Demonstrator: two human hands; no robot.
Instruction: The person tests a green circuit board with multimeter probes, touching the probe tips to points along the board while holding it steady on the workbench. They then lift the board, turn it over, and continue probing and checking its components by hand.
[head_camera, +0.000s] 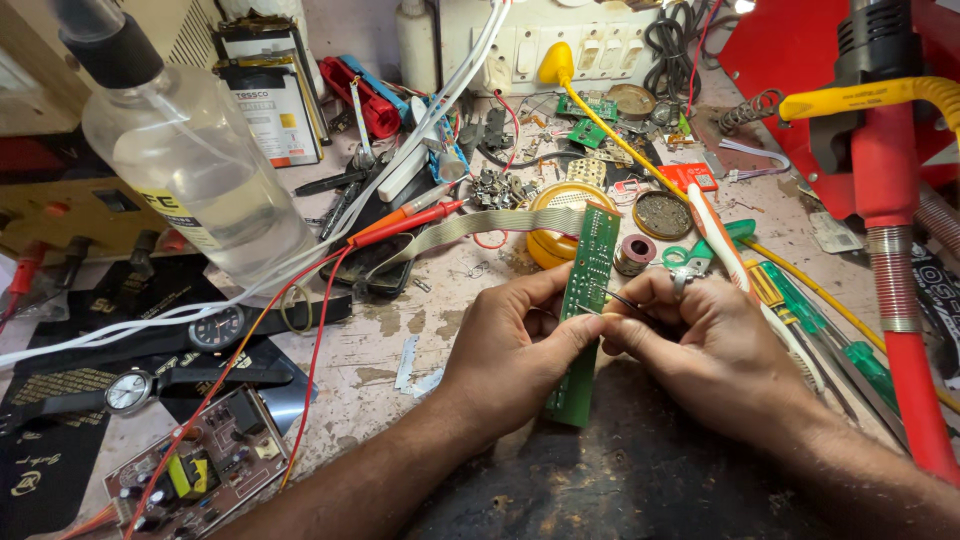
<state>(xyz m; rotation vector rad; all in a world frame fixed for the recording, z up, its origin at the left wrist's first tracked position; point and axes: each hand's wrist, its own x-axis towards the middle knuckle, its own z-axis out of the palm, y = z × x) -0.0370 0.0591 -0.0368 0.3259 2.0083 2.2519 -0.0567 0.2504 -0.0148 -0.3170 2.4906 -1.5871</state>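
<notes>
Now I see my left hand (510, 350) closed in a grip on the long green circuit board (583, 305), held upright over the bench (380, 340). My right hand (700, 340) pinches a thin metal tool (625, 298) against it. Left of them, a clear plastic bottle (190, 160) is partly full of clear liquid.

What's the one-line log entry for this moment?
left hand: grips green circuit board upright | right hand: holds thin wire at board | nearby: wristwatch, clear bottle

Bright, even light from above, soft shadows under both hands (600, 350) on the worn, stained desk (380, 350), glare on the clear plastic bottle (190, 160), sharp centre, wide-angle bending at edges.
</notes>
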